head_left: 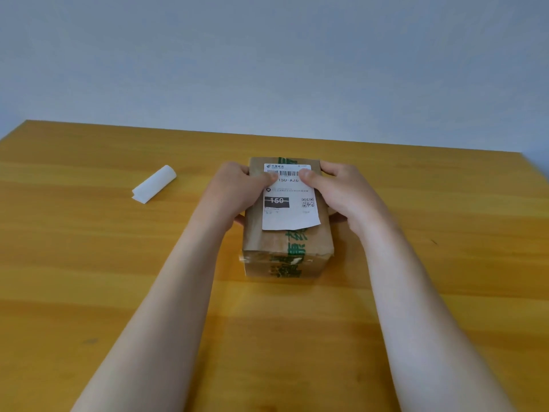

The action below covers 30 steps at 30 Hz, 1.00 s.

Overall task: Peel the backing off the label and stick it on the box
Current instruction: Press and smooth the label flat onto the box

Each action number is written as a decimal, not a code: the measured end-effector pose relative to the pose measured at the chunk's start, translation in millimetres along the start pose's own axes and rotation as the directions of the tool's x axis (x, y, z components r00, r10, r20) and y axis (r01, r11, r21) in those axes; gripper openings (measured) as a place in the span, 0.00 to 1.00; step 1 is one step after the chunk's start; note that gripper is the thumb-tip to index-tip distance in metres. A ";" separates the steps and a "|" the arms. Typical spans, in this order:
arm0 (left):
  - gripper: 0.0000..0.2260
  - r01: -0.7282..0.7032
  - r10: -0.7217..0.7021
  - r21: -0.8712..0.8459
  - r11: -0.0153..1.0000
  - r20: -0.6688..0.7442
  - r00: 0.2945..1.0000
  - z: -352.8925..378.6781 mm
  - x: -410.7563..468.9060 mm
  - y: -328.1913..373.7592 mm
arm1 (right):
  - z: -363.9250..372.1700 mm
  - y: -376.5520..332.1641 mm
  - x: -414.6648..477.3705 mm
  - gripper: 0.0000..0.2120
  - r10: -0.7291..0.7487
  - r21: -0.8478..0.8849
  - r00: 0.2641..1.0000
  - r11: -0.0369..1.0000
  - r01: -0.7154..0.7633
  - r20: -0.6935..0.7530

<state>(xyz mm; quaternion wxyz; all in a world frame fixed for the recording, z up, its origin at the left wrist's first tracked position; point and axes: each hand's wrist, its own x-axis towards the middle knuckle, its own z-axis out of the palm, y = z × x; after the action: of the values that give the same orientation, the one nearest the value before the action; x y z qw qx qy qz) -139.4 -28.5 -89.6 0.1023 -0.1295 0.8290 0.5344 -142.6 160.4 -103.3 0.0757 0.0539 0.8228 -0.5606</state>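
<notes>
A brown cardboard box (288, 254) with green printed tape stands mid-table. A white shipping label (289, 215) with a barcode and a QR code lies on the box's top face. Its near right corner curls up a little. My left hand (237, 191) grips the box's left side, thumb pressing on the label near the barcode. My right hand (341, 188) grips the right side, and its thumb also presses the label's far part. The peeled white backing (154, 184) lies curled on the table to the left, apart from both hands.
The wooden table (89, 278) runs to a far edge against a plain grey-blue wall (267, 60). The table's right edge shows at the far right.
</notes>
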 end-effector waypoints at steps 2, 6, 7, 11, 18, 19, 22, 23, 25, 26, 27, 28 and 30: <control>0.12 0.016 -0.015 -0.009 1.000 0.010 1.000 -2.4 -1.2 4.8 | -0.7 -1.2 0.4 0.11 0.005 -0.015 1.000 1.000 -0.005 0.007; 0.13 0.031 -0.032 0.010 0.999 0.034 0.999 -2.7 -5.7 9.1 | 0.0 -6.4 -4.4 0.14 0.037 -0.025 0.999 0.999 -0.037 0.028; 0.15 0.024 -0.026 0.046 0.999 0.041 0.999 -1.7 -6.5 9.4 | -0.4 -7.2 -6.5 0.15 0.052 -0.014 0.998 0.999 -0.052 0.039; 0.16 -0.030 0.014 0.209 0.978 0.076 0.997 1.6 -14.6 12.8 | 1.4 -5.6 -13.3 0.20 0.062 -0.009 0.996 0.998 -0.061 0.062; 0.14 -0.023 0.007 0.172 0.985 0.095 0.995 -1.6 -18.8 13.8 | -1.8 -6.5 -14.0 0.33 0.084 -0.057 0.994 0.995 -0.080 0.073; 0.15 -0.030 0.015 0.180 0.983 0.083 0.996 -1.5 -18.5 13.6 | -1.7 -6.1 -14.1 0.33 0.088 -0.060 0.995 0.995 -0.085 0.055; 0.17 -0.033 0.025 0.217 0.976 0.039 0.999 1.0 -16.0 11.7 | -2.0 -4.1 -11.8 0.31 0.098 -0.059 0.995 0.993 -0.098 0.004; 0.17 -0.030 0.024 0.219 0.975 0.027 0.999 1.9 -15.3 11.1 | -2.2 -3.7 -10.9 0.30 0.099 -0.058 0.995 0.993 -0.099 -0.003; 0.19 -0.026 0.026 0.221 0.975 0.003 1.000 2.9 -15.1 10.7 | -2.2 -3.0 -9.8 0.28 0.099 -0.059 0.995 0.993 -0.099 -0.008; 0.19 -0.029 0.032 0.226 0.974 -0.011 0.999 3.5 -14.9 10.7 | -1.8 -2.9 -9.5 0.26 0.096 -0.065 0.995 0.993 -0.097 -0.010; 0.20 -0.033 0.039 0.237 0.971 -0.021 0.999 4.0 -15.6 11.3 | -1.3 -3.3 -9.5 0.25 0.092 -0.076 0.996 0.993 -0.093 -0.011; 0.20 -0.036 0.044 0.255 0.966 -0.025 0.999 4.1 -16.2 11.9 | -0.7 -3.3 -9.1 0.23 0.086 -0.090 0.996 0.992 -0.087 -0.012; 0.20 -0.042 0.050 0.277 0.960 -0.025 0.998 4.4 -17.5 12.7 | 0.0 -3.2 -8.5 0.21 0.075 -0.112 0.997 0.991 -0.077 -0.019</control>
<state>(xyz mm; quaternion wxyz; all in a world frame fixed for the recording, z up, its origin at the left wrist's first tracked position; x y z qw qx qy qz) -126.8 -17.6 -75.1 0.0936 -0.1032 0.8997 0.4137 -134.8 159.2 -98.9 0.0938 0.0850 0.8510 -0.5096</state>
